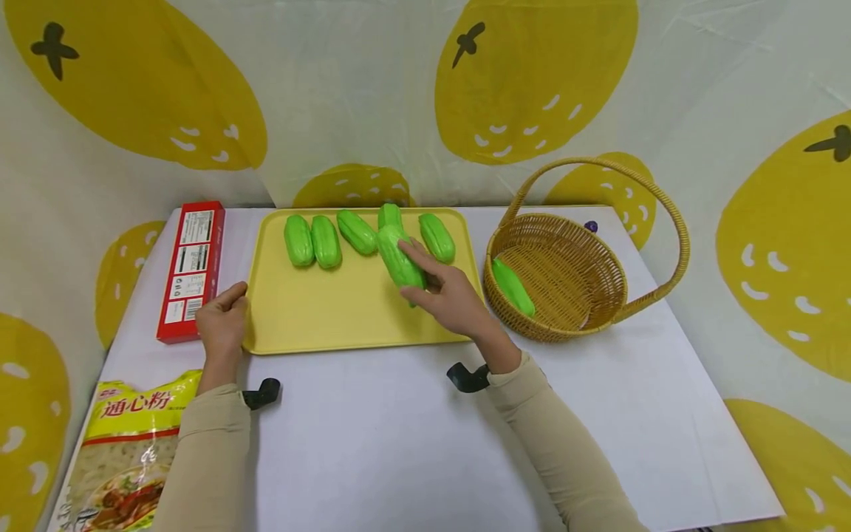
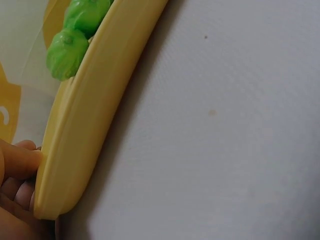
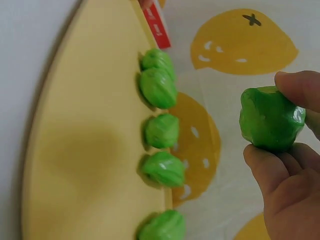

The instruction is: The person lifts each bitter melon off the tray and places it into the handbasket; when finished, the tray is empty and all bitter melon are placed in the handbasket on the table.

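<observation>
My right hand (image 1: 452, 295) holds a green ridged cucumber (image 1: 399, 258) between thumb and fingers, raised over the yellow tray (image 1: 312, 318). From the right wrist view, the cucumber's blunt end faces the camera, well above the tray. Several more green cucumbers (image 1: 326, 242) lie along the tray's far side; the held one partly covers one of them. At the tray's left edge, my left hand (image 1: 222, 321) grips the rim, with curled fingers (image 2: 17, 160) against it in the left wrist view.
A wicker basket (image 1: 614, 284) with a tall handle stands right of the tray, a green cucumber (image 1: 512, 287) inside. On the left are a red box (image 1: 191, 270) and a yellow-topped pasta bag (image 1: 126, 458). A small purple object (image 1: 591, 226) sits behind the basket. Patterned cloth walls surround the white table (image 1: 372, 436).
</observation>
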